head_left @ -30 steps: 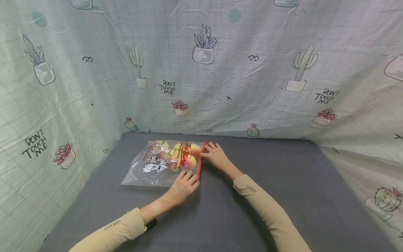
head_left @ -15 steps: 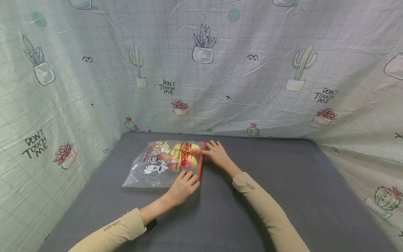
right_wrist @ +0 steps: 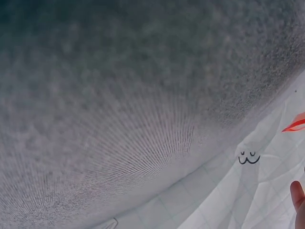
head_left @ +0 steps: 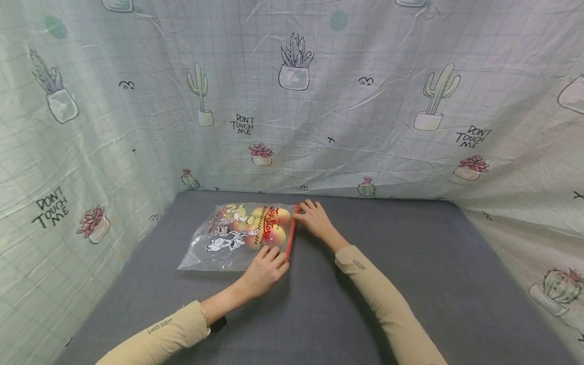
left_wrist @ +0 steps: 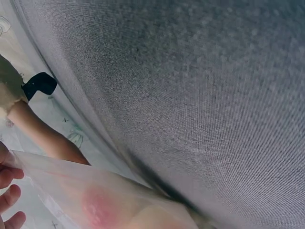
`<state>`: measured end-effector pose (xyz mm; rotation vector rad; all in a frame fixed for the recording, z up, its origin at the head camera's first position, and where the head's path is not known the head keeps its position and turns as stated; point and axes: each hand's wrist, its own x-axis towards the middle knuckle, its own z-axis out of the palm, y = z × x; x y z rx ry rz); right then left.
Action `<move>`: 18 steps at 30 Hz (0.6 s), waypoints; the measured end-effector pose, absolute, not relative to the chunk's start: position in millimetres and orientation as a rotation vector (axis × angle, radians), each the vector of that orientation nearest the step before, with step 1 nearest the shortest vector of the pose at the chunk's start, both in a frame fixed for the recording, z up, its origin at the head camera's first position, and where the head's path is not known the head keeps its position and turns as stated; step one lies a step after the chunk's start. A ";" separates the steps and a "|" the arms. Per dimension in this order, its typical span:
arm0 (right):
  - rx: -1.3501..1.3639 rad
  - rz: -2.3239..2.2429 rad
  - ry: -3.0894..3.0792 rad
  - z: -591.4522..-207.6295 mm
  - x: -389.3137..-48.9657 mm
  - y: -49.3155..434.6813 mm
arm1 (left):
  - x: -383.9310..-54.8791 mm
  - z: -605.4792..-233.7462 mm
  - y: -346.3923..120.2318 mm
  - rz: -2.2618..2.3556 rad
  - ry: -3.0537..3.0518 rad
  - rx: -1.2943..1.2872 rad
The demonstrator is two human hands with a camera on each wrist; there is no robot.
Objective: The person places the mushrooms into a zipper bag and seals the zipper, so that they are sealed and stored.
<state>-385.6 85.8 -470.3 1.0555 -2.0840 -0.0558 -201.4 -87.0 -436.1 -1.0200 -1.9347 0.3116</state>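
A clear zip bag printed with cartoon figures and red lettering lies flat on the grey table. Inside it, near the red zip edge, sit several round yellow-and-red fruits, which look like peaches. My left hand pinches the near corner of that edge; in the left wrist view its fingers are at the bag's corner. At the far end of the red edge, my right hand pinches the other corner. Only a fingertip and a bit of red strip show in the right wrist view.
The grey table extends to both sides of the bag. A pale curtain printed with potted cacti hangs behind the table and along its sides. Something black is at the left wrist.
My right hand has shifted slightly toward the far end of the red edge. The left hand stays at its corner, and the bag has barely moved.
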 end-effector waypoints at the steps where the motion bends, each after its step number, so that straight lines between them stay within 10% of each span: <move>1: 1.051 -0.059 -2.086 -470.4 -386.2 86.0 | -199.9 -433.7 -86.9 0.308 -1.932 -1.023; 18: 1.023 -0.038 -2.183 -468.4 -392.0 89.5 | -196.7 -439.3 -86.1 0.296 -1.966 -1.022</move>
